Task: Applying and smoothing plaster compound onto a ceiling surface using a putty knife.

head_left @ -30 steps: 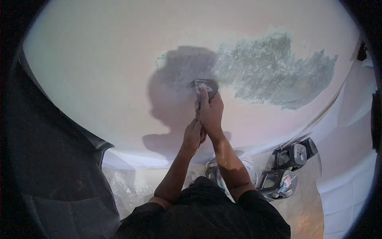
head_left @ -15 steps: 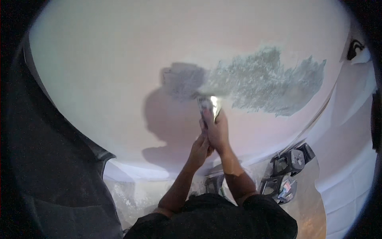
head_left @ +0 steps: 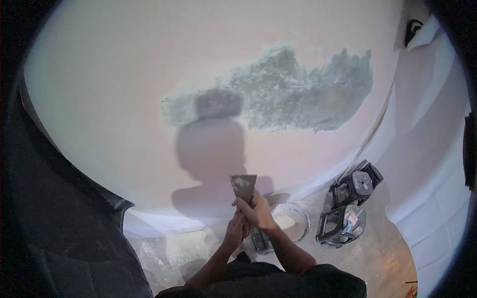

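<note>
My right hand (head_left: 257, 212) grips the handle of a putty knife (head_left: 243, 186), its wide blade pointing up, held a little off the pale wall (head_left: 124, 89). My left hand (head_left: 237, 231) sits just below and left of it, fingers closed against the handle end or the right hand; what it holds is hidden. A rough grey patch (head_left: 298, 94) of bare or filled wall lies well above the blade. My shadow falls on the wall between the blade and the patch.
A white bucket (head_left: 293, 221) of pale compound stands on the dusty floor below my hands. Two dark work lights or tool cases (head_left: 350, 203) sit to its right. A dark sheet (head_left: 59, 223) covers the left side; a white covering (head_left: 432, 164) hangs at right.
Both hands have come down and back from the grey patch with the putty knife, from touching the wall near the patch to low near the bucket.
</note>
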Motion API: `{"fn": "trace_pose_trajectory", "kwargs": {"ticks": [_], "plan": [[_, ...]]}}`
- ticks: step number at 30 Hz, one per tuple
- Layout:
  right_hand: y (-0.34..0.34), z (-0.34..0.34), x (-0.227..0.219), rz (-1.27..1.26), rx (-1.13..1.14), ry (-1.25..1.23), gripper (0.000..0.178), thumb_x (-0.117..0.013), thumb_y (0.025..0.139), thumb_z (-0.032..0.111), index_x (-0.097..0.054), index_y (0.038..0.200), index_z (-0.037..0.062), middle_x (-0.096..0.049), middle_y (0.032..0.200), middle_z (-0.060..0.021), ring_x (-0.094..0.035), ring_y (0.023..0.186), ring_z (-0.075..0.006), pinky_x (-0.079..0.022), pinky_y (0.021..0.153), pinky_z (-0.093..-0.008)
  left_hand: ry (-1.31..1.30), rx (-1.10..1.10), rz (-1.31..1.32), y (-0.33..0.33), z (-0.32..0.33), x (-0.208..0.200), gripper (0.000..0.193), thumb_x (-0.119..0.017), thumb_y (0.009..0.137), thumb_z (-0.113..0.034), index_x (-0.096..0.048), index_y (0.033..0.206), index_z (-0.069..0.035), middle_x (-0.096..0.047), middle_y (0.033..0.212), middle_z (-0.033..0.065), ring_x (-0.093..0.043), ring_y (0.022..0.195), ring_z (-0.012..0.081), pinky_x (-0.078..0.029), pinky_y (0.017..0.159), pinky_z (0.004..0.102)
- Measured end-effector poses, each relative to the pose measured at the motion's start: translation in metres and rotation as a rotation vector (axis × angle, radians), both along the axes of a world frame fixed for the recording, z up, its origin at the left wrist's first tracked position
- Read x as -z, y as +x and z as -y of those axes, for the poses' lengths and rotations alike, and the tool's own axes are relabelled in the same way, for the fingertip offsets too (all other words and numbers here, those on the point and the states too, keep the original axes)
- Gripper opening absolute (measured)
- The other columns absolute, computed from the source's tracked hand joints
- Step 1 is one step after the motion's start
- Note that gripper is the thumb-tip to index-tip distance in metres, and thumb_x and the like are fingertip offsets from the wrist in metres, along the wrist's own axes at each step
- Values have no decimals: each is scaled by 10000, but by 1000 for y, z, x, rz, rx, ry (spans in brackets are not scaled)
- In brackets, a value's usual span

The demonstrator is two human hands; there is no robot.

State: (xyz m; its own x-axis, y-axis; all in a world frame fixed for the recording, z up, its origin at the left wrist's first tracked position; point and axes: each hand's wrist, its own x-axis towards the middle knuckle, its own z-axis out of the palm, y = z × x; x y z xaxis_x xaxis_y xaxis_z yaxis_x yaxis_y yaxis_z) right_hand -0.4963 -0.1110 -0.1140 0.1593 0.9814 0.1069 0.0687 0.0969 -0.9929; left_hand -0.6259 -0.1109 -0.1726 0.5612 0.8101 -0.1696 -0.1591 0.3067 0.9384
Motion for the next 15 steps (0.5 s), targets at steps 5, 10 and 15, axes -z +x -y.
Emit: {"fn": "trace_pose_trajectory", "kwargs": {"ticks": [5, 10, 15], "plan": [[9, 57, 39, 280, -1, 74, 278, -650, 861, 219, -630, 1009, -15, -645, 962, -115, -623, 923, -215, -497, 831, -336, 137, -49, 74, -16, 38, 25, 282, -404, 1019, -299, -508, 974, -41, -449, 566, -17, -390, 448, 53, -315, 423, 215], [10, 94, 62, 67, -100, 0, 281, -549, 947, 190, -555, 1139, -15, -560, 1164, -145, -556, 1077, -228, -449, 912, -340, 115, -94, -53, 0, 42, 22, 328, -478, 989, -240, -517, 742, -29, -478, 585, 29, -505, 554, 133, -409, 506, 275], [43, 88, 79, 224, 63, 89, 260, -514, 960, 236, -556, 1013, -15, -591, 937, -143, -574, 916, -207, -439, 857, -337, 922, 70, -224, 42, 19, 32, 176, -625, 872, -183, -569, 802, -32, -547, 727, 129, -535, 812, 254, -436, 693, 375]]}}
